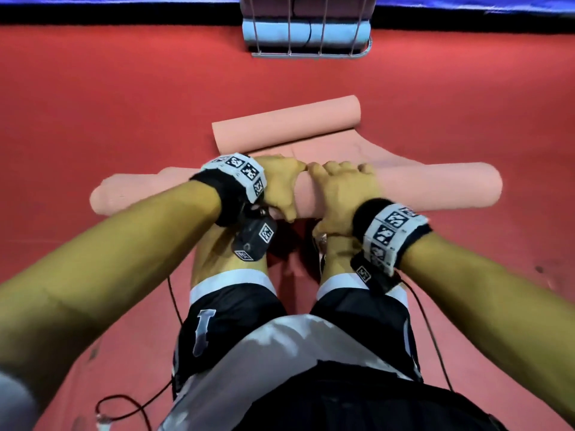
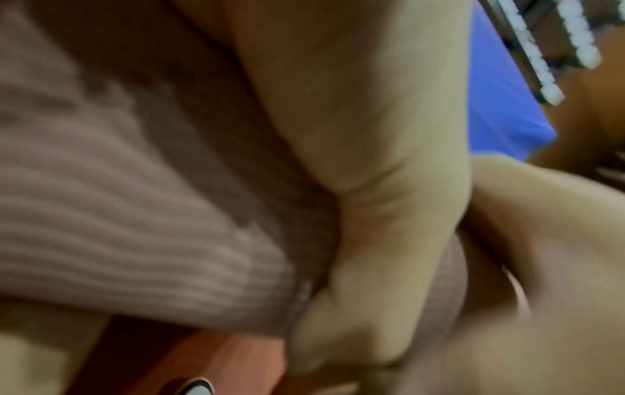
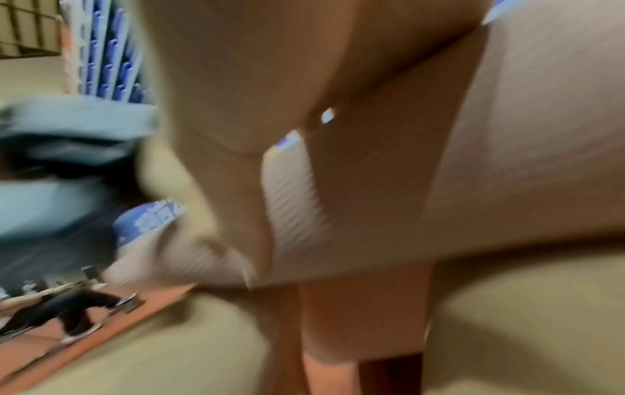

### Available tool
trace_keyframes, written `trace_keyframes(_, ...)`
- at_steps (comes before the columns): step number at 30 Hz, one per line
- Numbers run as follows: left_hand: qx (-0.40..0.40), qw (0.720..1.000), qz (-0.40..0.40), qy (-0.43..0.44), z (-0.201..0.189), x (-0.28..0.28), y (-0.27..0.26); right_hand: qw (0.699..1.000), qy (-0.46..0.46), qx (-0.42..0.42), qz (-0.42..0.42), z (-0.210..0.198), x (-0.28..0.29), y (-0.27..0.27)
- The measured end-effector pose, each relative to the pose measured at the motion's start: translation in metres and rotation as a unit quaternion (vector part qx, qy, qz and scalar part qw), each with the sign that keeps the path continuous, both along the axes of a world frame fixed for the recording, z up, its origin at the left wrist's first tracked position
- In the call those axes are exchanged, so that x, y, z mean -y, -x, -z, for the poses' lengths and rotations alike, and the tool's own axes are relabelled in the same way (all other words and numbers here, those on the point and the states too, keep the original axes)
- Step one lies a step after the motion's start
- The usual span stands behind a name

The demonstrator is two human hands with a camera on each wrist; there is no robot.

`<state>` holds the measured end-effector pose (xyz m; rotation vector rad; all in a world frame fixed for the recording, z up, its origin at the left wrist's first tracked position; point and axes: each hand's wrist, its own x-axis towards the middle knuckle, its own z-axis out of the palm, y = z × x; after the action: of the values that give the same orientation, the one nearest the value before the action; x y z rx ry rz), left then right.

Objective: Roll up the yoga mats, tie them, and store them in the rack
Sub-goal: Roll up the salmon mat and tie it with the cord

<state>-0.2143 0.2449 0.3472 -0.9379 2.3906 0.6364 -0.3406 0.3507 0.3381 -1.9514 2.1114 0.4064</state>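
Gripping the pink mat (image 1: 435, 191) at its middle, the left hand (image 1: 280, 185) and right hand (image 1: 339, 191) sat side by side, fingers curled over it, its long axis crosswise on the floor (image 1: 93, 104), the rack (image 1: 308, 52) apparently straight ahead.

Red floor (image 1: 124, 104): pink mat (image 1: 435, 188), wire rack (image 1: 311, 54).
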Motion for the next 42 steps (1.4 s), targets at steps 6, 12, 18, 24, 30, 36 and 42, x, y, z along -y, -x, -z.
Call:
trace_keyframes(6, -0.039, 0.998, -0.045, -0.031, 0.005, 0.01, 0.003, 1.0, 0.022, 0.006, -0.015, -0.002, 0.023, 0.009)
trace_keyframes(12, -0.081, 0.981, -0.002, 0.177, 0.011, -0.017, -0.015, 0.999, -0.018, 0.011, -0.024, -0.01, 0.035, 0.015)
trace_keyframes(18, -0.032, 0.951, -0.003, 0.308, 0.02, -0.038, -0.016, 0.998, -0.054, 0.041, -0.02, -0.015, 0.05, 0.022)
trace_keyframes(24, -0.012, 0.966, 0.017, 0.257, -0.002, -0.022, -0.012, 0.994, 0.101, 0.006, -0.046, 0.006, 0.015, 0.026)
trace_keyframes(30, -0.025, 0.953, 0.039, 0.298, -0.07, 0.001, 0.007, 0.983, 0.179, -0.04, -0.004, -0.037, 0.021, 0.044)
trace_keyframes(36, -0.047, 0.959, 0.008, 0.28, -0.164, 0.019, -0.008, 0.977, 0.209, -0.031, -0.018, -0.137, 0.043, 0.033)
trace_keyframes(42, -0.031, 0.996, 0.009, 0.079, -0.107, -0.011, -0.037, 0.999, 0.008, 0.014, -0.032, -0.111, 0.0, 0.005)
